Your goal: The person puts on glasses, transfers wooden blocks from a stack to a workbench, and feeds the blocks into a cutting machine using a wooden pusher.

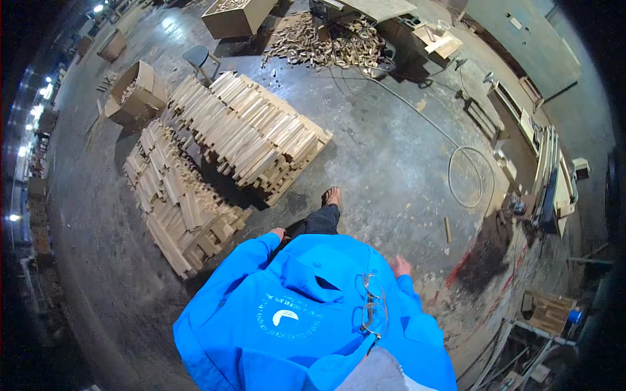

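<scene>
My left hand point(279, 232) shows only in part past the blue sleeve, close to my dark trouser leg point(323, 221). Its fingers are mostly hidden. On the other side, my right hand point(401, 266) hangs at the edge of the blue jacket point(293, 287), small and blurred, and nothing can be made out in it. A pair of eyeglasses point(375, 313) hangs on the jacket front. One bare foot point(332, 195) is forward on the concrete floor. Ahead to the left lie two large stacks of wooden strips, a nearer stack point(176, 202) and a farther stack point(244, 130).
A carton point(137, 94) of wood pieces and a dark stool point(201, 60) stand behind the stacks. Farther off are a wooden bin point(235, 19) and a heap of offcuts point(326, 42). A hose point(450, 169) loops over the floor at right. A metal-framed stand point(535, 332) is at lower right.
</scene>
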Demonstrator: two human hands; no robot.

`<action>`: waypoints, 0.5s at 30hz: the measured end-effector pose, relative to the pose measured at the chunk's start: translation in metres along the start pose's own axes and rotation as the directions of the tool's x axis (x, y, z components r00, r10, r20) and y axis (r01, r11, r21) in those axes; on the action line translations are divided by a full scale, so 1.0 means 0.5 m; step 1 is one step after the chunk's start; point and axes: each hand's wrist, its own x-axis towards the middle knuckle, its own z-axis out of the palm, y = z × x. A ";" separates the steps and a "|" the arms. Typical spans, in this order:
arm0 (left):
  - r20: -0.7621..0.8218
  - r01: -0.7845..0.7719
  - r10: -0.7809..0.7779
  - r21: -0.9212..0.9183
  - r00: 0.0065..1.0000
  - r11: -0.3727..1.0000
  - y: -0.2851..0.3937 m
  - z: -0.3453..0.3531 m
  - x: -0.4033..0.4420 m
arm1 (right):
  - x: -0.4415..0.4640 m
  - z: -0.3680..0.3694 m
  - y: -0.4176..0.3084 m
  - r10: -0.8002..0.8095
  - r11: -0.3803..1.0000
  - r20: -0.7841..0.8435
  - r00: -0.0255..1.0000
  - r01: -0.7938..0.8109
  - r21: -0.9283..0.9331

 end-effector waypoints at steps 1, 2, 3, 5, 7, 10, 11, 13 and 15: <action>0.024 -0.032 0.032 0.025 0.999 0.999 0.015 -0.032 0.019 | 0.009 -0.005 0.031 -0.177 0.945 0.049 0.983 0.184 -0.271; 0.056 -0.060 0.058 0.053 0.997 0.997 0.025 -0.059 0.025 | 0.041 -0.027 0.038 -0.189 0.942 0.053 0.981 0.196 -0.273; 0.110 -0.069 0.066 0.024 0.992 0.997 0.111 -0.140 0.126 | 0.127 -0.089 -0.022 -0.154 0.932 0.048 0.987 0.161 -0.325; 0.023 -0.009 0.010 -0.041 1.000 0.999 0.207 -0.262 0.167 | 0.202 -0.025 0.002 -0.184 0.912 0.051 0.982 0.189 -0.363; 0.035 -0.010 0.014 -0.135 0.999 0.991 0.288 -0.460 0.225 | 0.263 0.053 -0.024 -0.246 0.887 0.051 0.968 0.246 -0.391; -0.198 -0.113 0.085 -0.136 0.977 0.984 0.349 -0.584 0.354 | 0.263 0.153 -0.046 -0.265 0.857 0.070 0.962 0.268 -0.441; -0.232 -0.125 0.091 -0.136 0.968 0.983 0.373 -0.632 0.389 | 0.294 0.204 -0.069 -0.291 0.839 0.076 0.954 0.292 -0.459; -0.284 -0.124 0.067 -0.188 0.956 0.974 0.418 -0.708 0.434 | 0.308 0.242 -0.131 -0.344 0.801 0.080 0.936 0.337 -0.495; -0.337 -0.134 0.050 -0.230 0.940 0.964 0.463 -0.776 0.487 | 0.569 -0.130 -0.243 -0.398 0.763 0.074 0.914 0.375 -0.526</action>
